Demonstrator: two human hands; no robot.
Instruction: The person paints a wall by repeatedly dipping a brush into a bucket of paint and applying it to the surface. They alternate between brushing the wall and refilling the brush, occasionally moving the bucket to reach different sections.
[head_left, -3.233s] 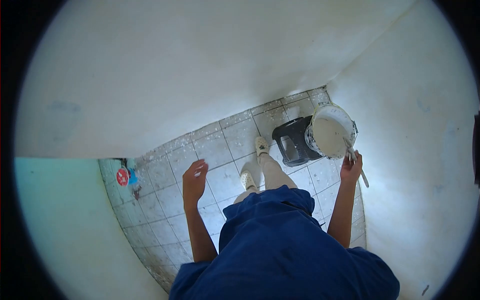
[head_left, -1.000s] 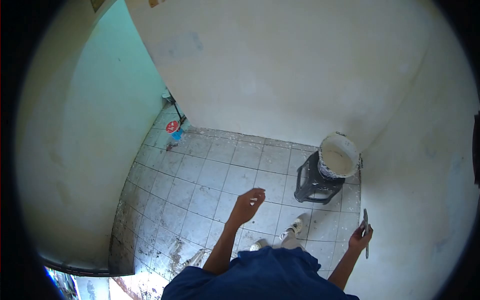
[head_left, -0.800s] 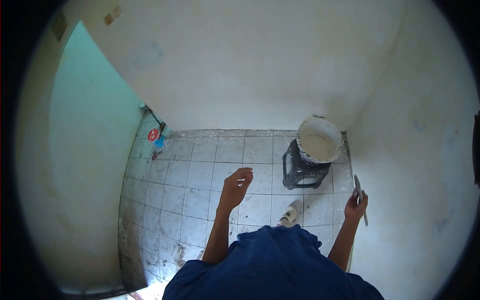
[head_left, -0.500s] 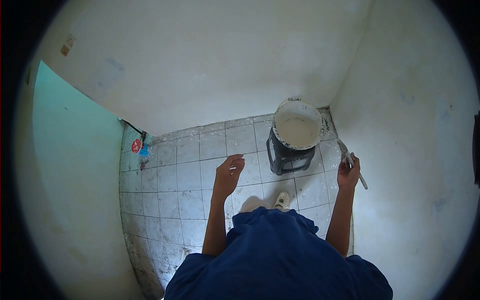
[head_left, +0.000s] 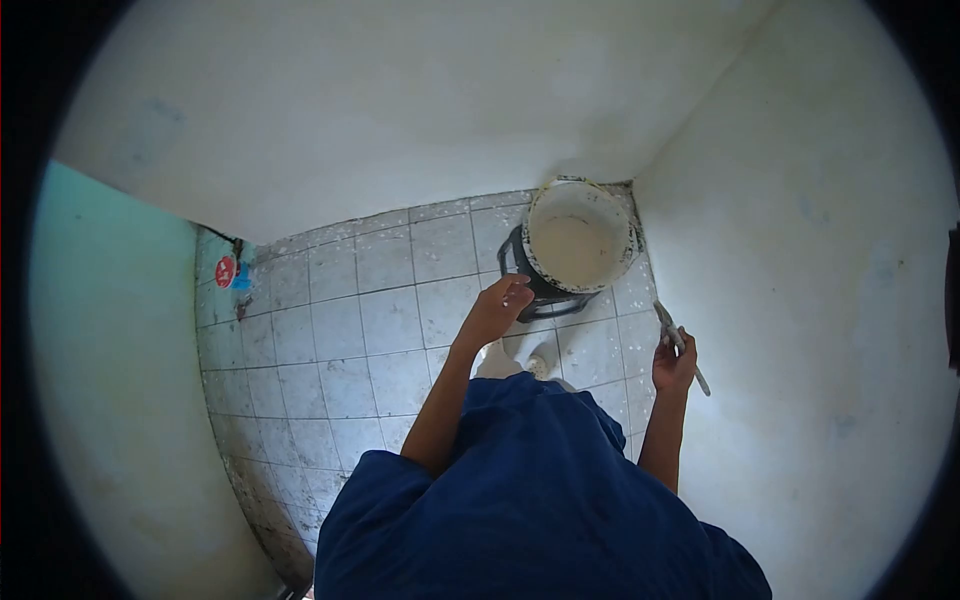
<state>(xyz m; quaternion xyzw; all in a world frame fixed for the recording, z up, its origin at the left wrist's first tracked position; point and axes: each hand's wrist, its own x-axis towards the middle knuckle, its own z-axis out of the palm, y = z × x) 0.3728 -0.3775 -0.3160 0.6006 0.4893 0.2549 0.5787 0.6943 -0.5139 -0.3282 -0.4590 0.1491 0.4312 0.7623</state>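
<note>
My left hand [head_left: 497, 310] has its fingers curled and overlaps the near left edge of the black stool [head_left: 545, 308]; a small pale spot shows between the fingers, too small to name. In my right hand [head_left: 674, 368] is a paint-smeared, brush-like tool [head_left: 703, 382], held near the right wall, one end pointing up and left, the other down and right. On the stool stands a white bucket [head_left: 632, 262] with a splattered rim and cream-coloured paint [head_left: 575, 250] inside.
Grey floor tiles [head_left: 390, 318] carry pale splatters. A red-and-white round item [head_left: 226, 271] lies beside something blue [head_left: 243, 277] at the far left. Pale walls rise ahead and to the right [head_left: 820, 300]; a turquoise surface [head_left: 110, 230] is at the left. My shoe [head_left: 538, 367] is below the stool.
The view has shifted, and the bucket and stool appear nearer and further left. My left hand has moved forward and right to the stool's edge. My right hand still holds the tool.
</note>
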